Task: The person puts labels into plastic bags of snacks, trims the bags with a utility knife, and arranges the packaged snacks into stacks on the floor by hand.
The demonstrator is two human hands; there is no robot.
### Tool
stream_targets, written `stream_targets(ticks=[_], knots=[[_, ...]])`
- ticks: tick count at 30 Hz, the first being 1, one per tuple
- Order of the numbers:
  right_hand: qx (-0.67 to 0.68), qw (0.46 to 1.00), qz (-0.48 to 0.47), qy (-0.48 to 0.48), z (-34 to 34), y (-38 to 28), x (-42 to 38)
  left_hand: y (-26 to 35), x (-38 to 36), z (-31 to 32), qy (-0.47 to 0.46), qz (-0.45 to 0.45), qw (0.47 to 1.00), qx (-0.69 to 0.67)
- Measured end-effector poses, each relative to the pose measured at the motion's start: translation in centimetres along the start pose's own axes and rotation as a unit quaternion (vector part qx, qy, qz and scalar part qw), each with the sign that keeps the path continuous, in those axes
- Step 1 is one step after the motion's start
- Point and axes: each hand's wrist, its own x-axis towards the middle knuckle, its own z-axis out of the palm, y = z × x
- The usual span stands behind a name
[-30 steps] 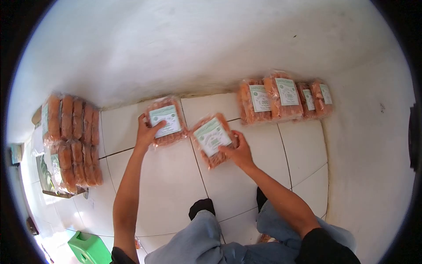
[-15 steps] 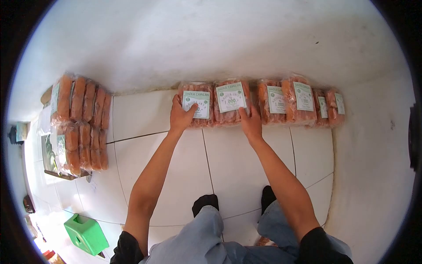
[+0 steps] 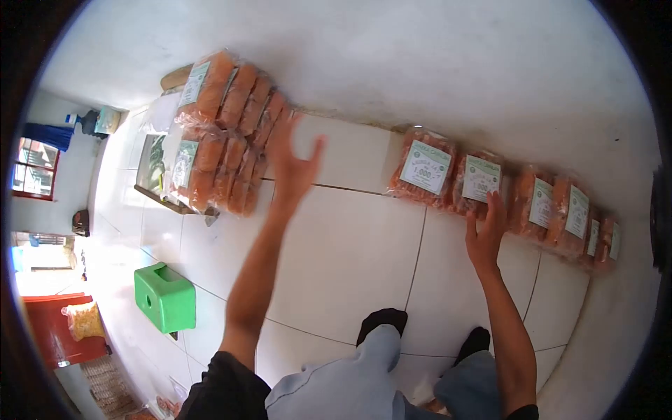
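Note:
My left hand [image 3: 297, 164] is raised over the floor, fingers apart and slightly blurred, with nothing in it. It is just right of the stacked packs of orange-brown snacks [image 3: 210, 157] in clear plastic. My right hand [image 3: 486, 234] has its fingers spread at the lower edge of a labelled snack pack [image 3: 481, 178], second from the left in the row by the wall. The leftmost pack [image 3: 423, 168] of that row leans on its neighbour, its green and white label up. More packs [image 3: 553, 210] continue to the right.
A green plastic stool [image 3: 165, 297] stands on the white tiled floor [image 3: 336, 245] at the left. Beyond it are a red surface [image 3: 52, 329] with a yellow snack bag [image 3: 85, 320] and a window [image 3: 35, 164]. The wall [image 3: 420, 63] runs behind the packs.
The view has turned left, so the row appears further right. My left hand has let go of the leftmost pack and moved toward the stacked packs. My right hand remains near the second pack.

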Motion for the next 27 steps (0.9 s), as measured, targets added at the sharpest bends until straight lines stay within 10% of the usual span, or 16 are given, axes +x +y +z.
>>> stream_targets(ticks=[5, 8, 12, 27], knots=[[0.032, 0.989, -0.125, -0.071, 1.0, -2.9, -3.0, -14.0, 8.4, -16.2, 0.155, -0.057, 0.962, 0.218], [0.067, 0.971, -0.209, -0.098, 3.6, -6.7, -2.1, -25.7, 12.8, -17.5, 0.010, -0.278, 0.961, 0.006], [0.139, 0.956, -0.225, -0.123, 7.6, -15.1, 1.9, -24.0, 14.8, -14.2, -0.120, -0.367, 0.919, -0.083], [0.465, 0.730, 0.163, -0.473, 13.3, -37.8, 21.3, -22.2, 18.2, -14.0, -0.324, -0.430, 0.804, -0.253]])
